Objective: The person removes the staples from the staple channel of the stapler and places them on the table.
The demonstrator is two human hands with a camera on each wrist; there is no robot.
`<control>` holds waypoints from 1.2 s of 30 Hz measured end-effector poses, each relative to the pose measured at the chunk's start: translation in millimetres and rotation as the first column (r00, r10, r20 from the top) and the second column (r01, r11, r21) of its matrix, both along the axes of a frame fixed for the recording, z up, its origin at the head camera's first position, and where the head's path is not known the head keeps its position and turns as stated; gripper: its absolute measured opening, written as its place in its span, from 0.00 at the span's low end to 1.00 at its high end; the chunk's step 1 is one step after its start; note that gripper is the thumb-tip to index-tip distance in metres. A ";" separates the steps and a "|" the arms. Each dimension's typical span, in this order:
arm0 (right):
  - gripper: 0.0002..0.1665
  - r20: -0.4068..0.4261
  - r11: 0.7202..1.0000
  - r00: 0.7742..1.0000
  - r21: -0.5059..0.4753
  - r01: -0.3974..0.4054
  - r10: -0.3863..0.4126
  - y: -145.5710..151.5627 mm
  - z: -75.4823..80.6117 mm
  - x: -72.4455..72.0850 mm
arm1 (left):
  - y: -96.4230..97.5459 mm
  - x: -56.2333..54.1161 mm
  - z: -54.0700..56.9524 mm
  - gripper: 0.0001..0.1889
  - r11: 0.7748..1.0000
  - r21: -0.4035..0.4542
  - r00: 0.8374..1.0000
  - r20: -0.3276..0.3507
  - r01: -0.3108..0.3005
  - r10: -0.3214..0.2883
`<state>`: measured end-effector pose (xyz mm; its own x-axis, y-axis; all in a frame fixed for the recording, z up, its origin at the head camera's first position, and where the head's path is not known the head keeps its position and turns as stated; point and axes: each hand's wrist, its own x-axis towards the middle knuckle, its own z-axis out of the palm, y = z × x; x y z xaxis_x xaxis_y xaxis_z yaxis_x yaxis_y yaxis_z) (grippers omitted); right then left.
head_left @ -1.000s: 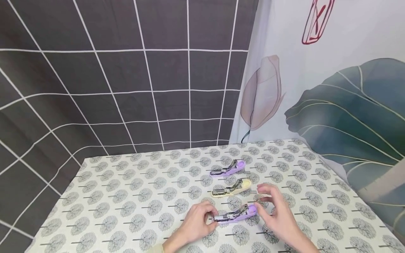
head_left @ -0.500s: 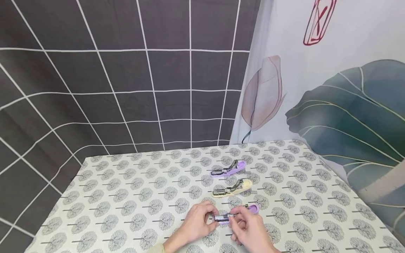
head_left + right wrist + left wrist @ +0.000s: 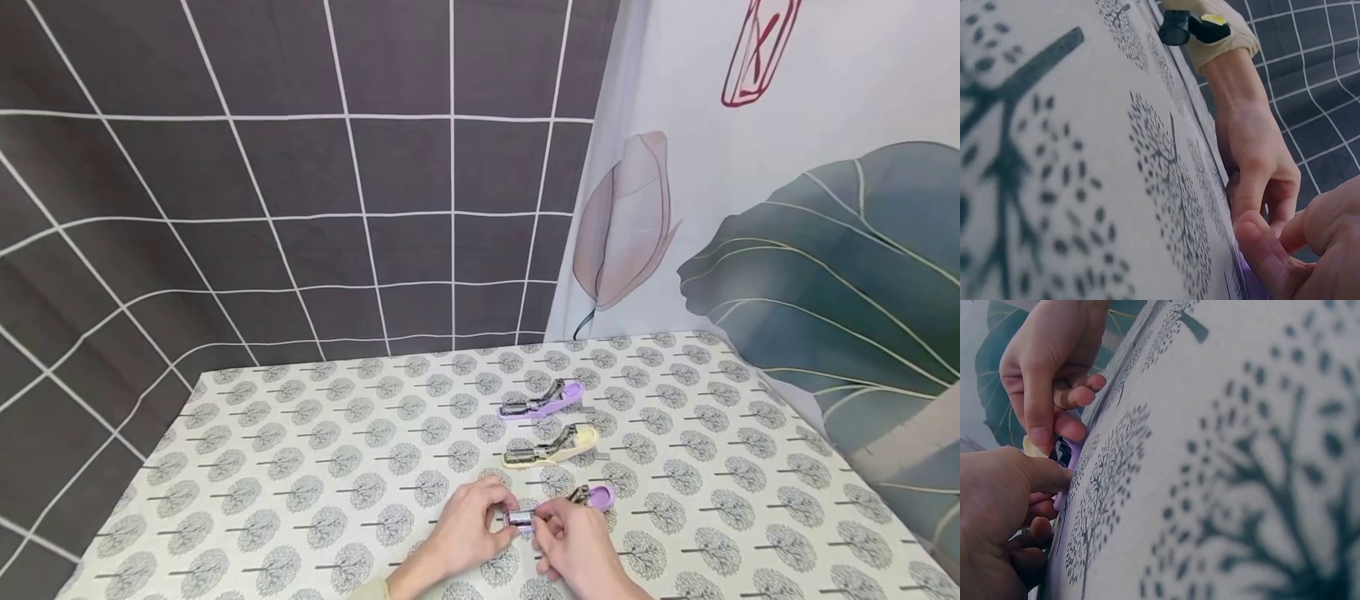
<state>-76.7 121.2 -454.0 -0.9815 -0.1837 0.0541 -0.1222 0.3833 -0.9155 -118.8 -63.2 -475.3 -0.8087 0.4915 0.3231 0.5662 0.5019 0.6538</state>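
A purple stapler (image 3: 601,497) lies on the tablecloth in the head view, its metal arm folded back and its silver magazine (image 3: 520,518) showing. My left hand (image 3: 468,518) holds the stapler's left end between thumb and fingers. My right hand (image 3: 581,537) pinches at the magazine's middle with thumb and index finger; the fingers hide the exact spot. In the left wrist view, a strip of the purple base (image 3: 1072,453) shows between both hands. Only a purple patch (image 3: 1254,281) appears below the fingers in the right wrist view.
Behind it lie a yellow stapler (image 3: 585,437) and another purple stapler (image 3: 572,392), both folded open. A tree-patterned cloth (image 3: 315,492) covers the table. Dark grid fabric (image 3: 300,167) hangs at the back, and a leaf-print curtain (image 3: 840,250) hangs at the right.
My right hand has moved left from the stapler's right end to the magazine, its spread fingers closing to a pinch, then slid slightly further left. My left hand has stayed in place.
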 end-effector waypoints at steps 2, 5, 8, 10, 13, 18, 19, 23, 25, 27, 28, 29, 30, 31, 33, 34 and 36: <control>0.09 0.004 1.000 1.000 -0.009 -0.008 0.009 -2.3 0.6 -0.9 | -0.5 -0.2 -0.2 0.13 1.000 0.002 1.000 -0.011 0.002 -0.002; 0.09 0.009 0.999 1.000 -0.019 -0.026 0.026 -4.1 0.7 -1.4 | -0.9 -0.2 -0.4 0.13 1.000 0.001 1.000 -0.011 0.006 -0.006; 0.11 0.026 0.998 0.999 -0.040 -0.042 0.043 -5.4 0.6 -1.5 | -0.9 -0.1 -0.2 0.13 1.000 -0.005 1.000 -0.002 0.006 -0.006; 0.12 0.042 0.997 0.998 -0.060 -0.045 0.048 -6.1 0.5 -1.4 | -0.8 -0.2 -0.1 0.13 1.000 -0.008 1.000 0.001 0.005 -0.005; 0.13 0.073 0.995 0.997 -0.093 -0.031 0.038 -7.5 1.1 -0.8 | -0.8 -0.6 -0.1 0.12 1.000 -0.008 1.000 -0.006 0.005 -0.005; 0.14 0.115 0.992 0.993 -0.129 0.012 0.003 -9.1 1.5 1.5 | -0.8 -0.5 -0.9 0.12 1.000 -0.002 1.000 -0.012 0.006 -0.006; 0.14 0.122 0.991 0.992 -0.129 0.022 -0.006 -9.5 1.4 1.8 | -0.8 -0.4 -0.9 0.12 1.000 -0.003 1.000 -0.010 0.006 -0.006; 0.13 0.140 0.990 0.989 -0.130 0.059 -0.041 -10.6 0.9 2.5 | -0.2 -0.2 -1.1 0.12 1.000 -0.009 1.000 0.004 0.003 -0.003; 0.11 0.134 0.990 0.990 -0.126 0.068 -0.051 -10.7 0.1 2.4 | 0.3 -0.4 -1.3 0.12 1.000 -0.009 1.000 0.007 0.002 -0.002; 0.10 0.128 0.991 0.990 -0.117 0.069 -0.054 -10.6 -0.6 2.1 | 0.7 -0.7 -1.3 0.12 1.000 -0.010 1.000 0.005 0.002 -0.002; 0.09 0.126 0.992 0.991 -0.110 0.068 -0.054 -10.5 -1.2 1.6 | 0.8 -0.8 -1.3 0.12 1.000 -0.010 1.000 0.002 0.002 -0.002; 0.09 0.120 0.993 0.991 -0.102 0.064 -0.052 -10.6 -1.7 1.3 | 1.0 -0.8 -1.2 0.12 1.000 -0.010 1.000 -0.002 0.001 -0.001; 0.09 0.119 0.994 0.992 -0.096 0.060 -0.049 -10.7 -2.1 1.0 | 1.0 -0.8 -1.1 0.12 1.000 -0.008 1.000 -0.004 0.002 -0.002; 0.09 0.118 0.994 0.992 -0.089 0.057 -0.046 -10.8 -2.5 0.7 | 1.1 -0.8 -1.0 0.12 1.000 -0.006 1.000 -0.006 0.001 -0.001; 0.09 0.118 0.995 0.992 -0.088 0.052 -0.041 -11.3 -3.3 0.3 | 0.9 -0.8 -1.0 0.13 1.000 -0.003 1.000 -0.011 0.002 -0.002; 0.08 0.120 0.995 0.992 -0.086 0.052 -0.042 -11.6 -3.7 0.0 | 0.8 -0.7 -1.0 0.13 1.000 0.000 1.000 -0.012 0.002 -0.002; 0.08 0.125 0.995 0.991 -0.084 0.058 -0.047 -12.1 -4.2 -0.3 | 0.6 -0.6 -1.2 0.13 1.000 0.005 1.000 -0.010 0.003 -0.003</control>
<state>-77.0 109.1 -458.1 -0.9898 -0.1319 -0.0540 0.0113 0.3046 -0.9524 -119.4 -62.6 -476.5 -0.8039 0.4925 0.3334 0.5743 0.4969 0.6506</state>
